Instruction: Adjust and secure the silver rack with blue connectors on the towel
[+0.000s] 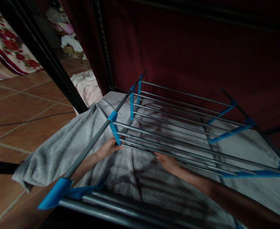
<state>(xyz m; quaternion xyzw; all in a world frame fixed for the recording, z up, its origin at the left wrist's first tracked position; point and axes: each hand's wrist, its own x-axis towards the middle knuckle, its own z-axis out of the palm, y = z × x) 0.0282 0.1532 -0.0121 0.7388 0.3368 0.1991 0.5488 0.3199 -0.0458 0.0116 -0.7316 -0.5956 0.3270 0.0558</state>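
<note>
A rack of grey metal rods joined by blue plastic brackets lies on its side on the grey blanket [82, 143]. My left hand [110, 148] is at the lower end of a blue bracket [115, 132], its fingers closed around that end where the rods plug in. Further right, my right hand [167, 163] has its fingers at the lowest metal rod [140, 148] of the same tier, in a pinch; part of the grip is hidden. A long side pole [92, 143] runs through the blue sleeves above my left forearm.
Another tier's rods [111, 206] and a blue corner sleeve [56, 194] are close to me. Dark metal posts [46, 60] and a dark red curtain [189, 51] enclose the blanket-covered surface. Tiled floor [13, 105] with a black cable [32, 119] lies left.
</note>
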